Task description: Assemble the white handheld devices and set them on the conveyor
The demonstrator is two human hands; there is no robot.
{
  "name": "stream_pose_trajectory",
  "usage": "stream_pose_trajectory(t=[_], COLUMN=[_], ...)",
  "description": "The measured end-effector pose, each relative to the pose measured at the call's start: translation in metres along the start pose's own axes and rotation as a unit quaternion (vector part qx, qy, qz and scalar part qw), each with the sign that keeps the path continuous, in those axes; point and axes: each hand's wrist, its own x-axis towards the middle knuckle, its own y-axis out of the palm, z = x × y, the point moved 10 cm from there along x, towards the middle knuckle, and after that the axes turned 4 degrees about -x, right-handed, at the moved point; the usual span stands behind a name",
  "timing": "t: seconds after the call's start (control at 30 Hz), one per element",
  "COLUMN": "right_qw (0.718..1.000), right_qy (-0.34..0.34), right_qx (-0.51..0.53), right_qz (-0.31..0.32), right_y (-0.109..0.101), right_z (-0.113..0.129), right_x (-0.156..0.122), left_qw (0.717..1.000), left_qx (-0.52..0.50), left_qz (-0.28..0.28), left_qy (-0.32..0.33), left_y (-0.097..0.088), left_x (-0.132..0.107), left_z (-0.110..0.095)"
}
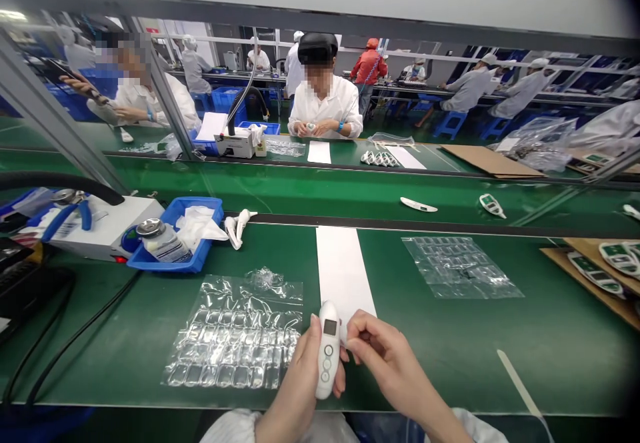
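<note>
A white digital thermometer (327, 356) with a small grey screen and round buttons stands nearly upright in my left hand (300, 363). The left thumb and fingers are wrapped round its sides. Close to its upper right edge, my right hand (383, 353) is closed in a pinch. A bit of something whitish shows at those fingertips, too small to name. Behind the hands lies a white paper strip (345, 263). To the left is a clear plastic sheet (225, 343) with rows of small square clear pieces.
A blue tray (207, 256) with a metal-capped bottle and white wipes stands left, beside white parts (239, 226). Another clear sheet (460, 266) lies right, near cardboard (555, 260) with device halves. Further device parts (493, 205) lie on the green belt. A co-worker (327, 103) sits opposite.
</note>
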Motion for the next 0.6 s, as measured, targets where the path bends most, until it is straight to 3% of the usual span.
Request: stream_pose_trajectory(t=[0.17, 0.6], right_qw=[0.999, 0.999], right_qy=[-0.021, -0.012], right_qx=[-0.037, -0.032], right_qz=[0.004, 0.005], right_y=[0.020, 0.026], right_z=[0.013, 0.009], right_x=[0.013, 0.020], left_qw=[0.999, 0.999], left_qx=[0.005, -0.004], left_qz=[-0.039, -0.049], left_qy=[-0.007, -0.008], left_y=[-0.011, -0.018], left_x=[-0.007, -0.008], left_z=[0.002, 0.000])
